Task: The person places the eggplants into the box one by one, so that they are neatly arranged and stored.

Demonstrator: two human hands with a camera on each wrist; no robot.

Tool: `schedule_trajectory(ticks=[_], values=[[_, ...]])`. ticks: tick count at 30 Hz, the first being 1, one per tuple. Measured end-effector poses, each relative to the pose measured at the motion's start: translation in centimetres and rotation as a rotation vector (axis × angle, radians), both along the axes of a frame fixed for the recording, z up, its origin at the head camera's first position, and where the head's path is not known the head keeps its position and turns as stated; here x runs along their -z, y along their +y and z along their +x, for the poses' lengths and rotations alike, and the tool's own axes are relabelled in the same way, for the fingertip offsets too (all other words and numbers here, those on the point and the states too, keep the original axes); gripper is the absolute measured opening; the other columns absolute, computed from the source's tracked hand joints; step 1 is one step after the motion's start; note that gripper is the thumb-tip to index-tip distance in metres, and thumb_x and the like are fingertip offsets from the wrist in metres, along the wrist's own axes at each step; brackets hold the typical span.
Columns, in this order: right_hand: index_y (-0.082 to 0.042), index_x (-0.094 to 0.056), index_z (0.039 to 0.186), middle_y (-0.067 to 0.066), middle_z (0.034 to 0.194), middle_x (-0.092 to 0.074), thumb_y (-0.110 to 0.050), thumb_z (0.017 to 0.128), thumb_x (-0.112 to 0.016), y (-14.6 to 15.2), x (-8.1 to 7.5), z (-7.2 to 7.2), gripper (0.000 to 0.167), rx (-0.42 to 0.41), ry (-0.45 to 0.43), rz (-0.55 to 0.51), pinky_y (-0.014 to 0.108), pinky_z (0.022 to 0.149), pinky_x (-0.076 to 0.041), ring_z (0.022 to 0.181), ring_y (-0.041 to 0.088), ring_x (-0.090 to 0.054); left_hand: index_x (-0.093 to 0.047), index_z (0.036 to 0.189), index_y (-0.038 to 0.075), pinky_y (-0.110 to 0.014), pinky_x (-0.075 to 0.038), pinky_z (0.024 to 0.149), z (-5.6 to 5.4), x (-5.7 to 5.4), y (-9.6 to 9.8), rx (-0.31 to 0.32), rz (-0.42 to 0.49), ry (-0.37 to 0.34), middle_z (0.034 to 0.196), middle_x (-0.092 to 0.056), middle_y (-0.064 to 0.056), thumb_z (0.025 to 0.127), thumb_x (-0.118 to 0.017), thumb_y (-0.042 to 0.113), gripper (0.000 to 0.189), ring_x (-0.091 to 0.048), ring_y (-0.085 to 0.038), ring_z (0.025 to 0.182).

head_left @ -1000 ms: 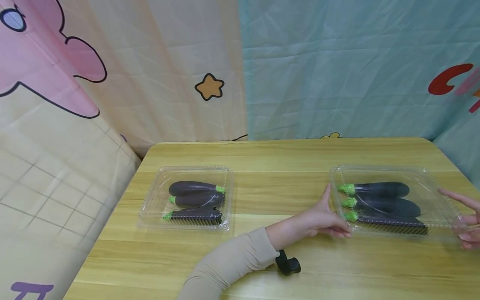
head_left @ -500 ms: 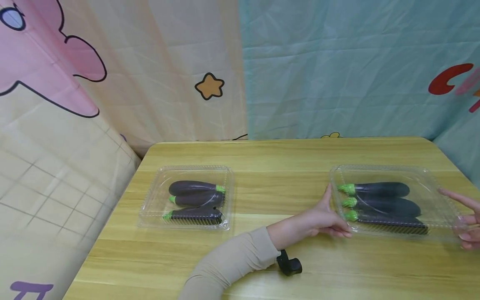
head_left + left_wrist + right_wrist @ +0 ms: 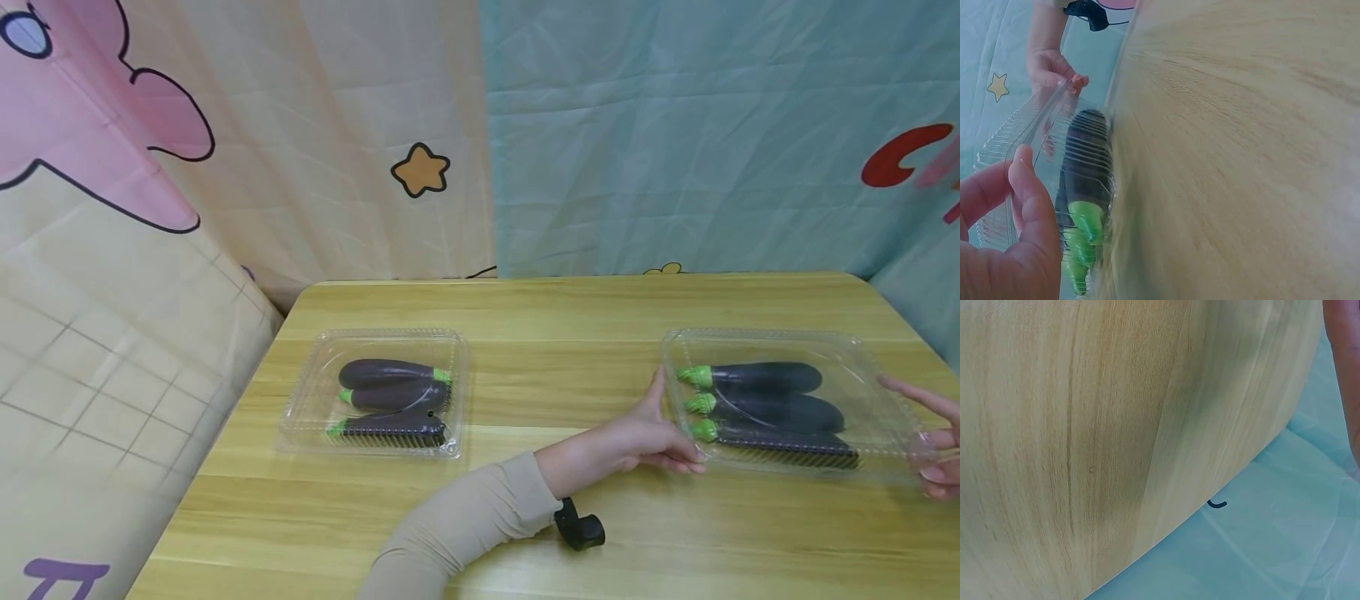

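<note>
A clear plastic clamshell box [image 3: 873, 392] with three eggplants [image 3: 780, 410] inside lies at the right of the table, their green stems pointing left. My left hand [image 3: 652, 437] grips its left end; in the left wrist view its thumb [image 3: 1030, 187] and fingers pinch the rim from both sides. At the opposite end my right hand [image 3: 941, 454], cut off by the head view's edge, holds the right rim. The left wrist view shows that right hand [image 3: 1054, 70] with its fingers at the box's far end.
A second clear clamshell box [image 3: 315, 387] with three eggplants [image 3: 386, 398] sits at the table's left. A black device [image 3: 579, 527] is by my left cuff. Printed curtains [image 3: 637, 150] hang behind the wooden table [image 3: 562, 317].
</note>
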State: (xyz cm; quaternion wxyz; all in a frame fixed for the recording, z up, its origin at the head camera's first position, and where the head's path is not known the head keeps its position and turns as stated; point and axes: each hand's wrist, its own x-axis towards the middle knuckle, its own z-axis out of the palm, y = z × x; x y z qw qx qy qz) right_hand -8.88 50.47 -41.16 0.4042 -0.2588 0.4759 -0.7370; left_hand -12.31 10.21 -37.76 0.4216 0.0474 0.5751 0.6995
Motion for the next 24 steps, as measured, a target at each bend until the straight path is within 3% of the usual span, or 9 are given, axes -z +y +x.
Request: schedule_trajectory(ticks=[6, 7, 10, 13, 19, 24], values=[[-0.054, -0.013, 0.143, 0.013, 0.105, -0.065, 0.038, 0.074, -0.013, -0.2, 0.1, 0.1, 0.115, -0.001, 0.002, -0.028, 0.046, 0.075, -0.053, 0.089, 0.03, -0.065, 0.003, 0.149, 0.038, -0.022, -0.049, 0.044, -0.1, 0.0, 0.0, 0.014, -0.004, 0.003, 0.069, -0.062, -0.024, 0.075, -0.056, -0.026, 0.114, -0.057, -0.052, 0.092], [-0.053, -0.012, 0.144, 0.013, 0.105, -0.065, 0.038, 0.074, -0.012, -0.2, 0.1, 0.1, 0.115, 0.003, 0.01, -0.033, 0.047, 0.07, -0.053, 0.082, 0.033, -0.064, 0.004, 0.149, 0.037, -0.022, -0.049, 0.044, -0.1, 0.0, 0.0, 0.017, -0.006, 0.006, 0.069, -0.062, -0.024, 0.075, -0.056, -0.026, 0.114, -0.058, -0.051, 0.092], [-0.052, -0.008, 0.144, 0.012, 0.104, -0.066, 0.039, 0.073, -0.011, -0.5, 0.0, 0.3, 0.115, 0.019, 0.029, -0.04, 0.051, 0.057, -0.048, 0.064, 0.043, -0.047, 0.006, 0.149, 0.036, -0.022, -0.049, 0.044, -0.1, 0.0, 0.0, 0.024, -0.01, 0.016, 0.069, -0.062, -0.024, 0.075, -0.056, -0.025, 0.114, -0.058, -0.051, 0.091], [-0.052, -0.004, 0.145, 0.011, 0.104, -0.065, 0.039, 0.074, -0.01, -0.8, 0.0, 0.6, 0.115, 0.029, 0.032, -0.047, 0.053, 0.048, -0.03, 0.063, 0.044, -0.028, 0.007, 0.149, 0.035, -0.022, -0.049, 0.044, -0.2, 0.0, 0.0, 0.028, -0.013, 0.024, 0.068, -0.062, -0.024, 0.075, -0.056, -0.025, 0.114, -0.059, -0.05, 0.09], [-0.052, 0.004, 0.144, 0.016, 0.098, -0.059, 0.037, 0.076, -0.008, -1.1, -0.2, 0.8, 0.113, 0.01, 0.016, -0.067, 0.05, 0.046, -0.018, 0.06, 0.044, -0.024, 0.008, 0.148, 0.036, -0.022, -0.049, 0.044, -0.2, 0.0, 0.0, 0.042, -0.017, 0.027, 0.069, -0.062, -0.024, 0.076, -0.056, -0.025, 0.114, -0.059, -0.05, 0.091], [-0.056, -0.001, 0.142, 0.019, 0.086, -0.049, 0.037, 0.076, -0.015, -1.3, -0.8, 0.9, 0.115, 0.037, 0.05, 0.058, 0.049, 0.043, -0.018, 0.058, 0.044, -0.026, 0.009, 0.148, 0.036, -0.021, -0.048, 0.044, -0.2, 0.0, 0.1, 0.052, -0.022, 0.027, 0.069, -0.063, -0.024, 0.077, -0.056, -0.024, 0.113, -0.059, -0.049, 0.091]])
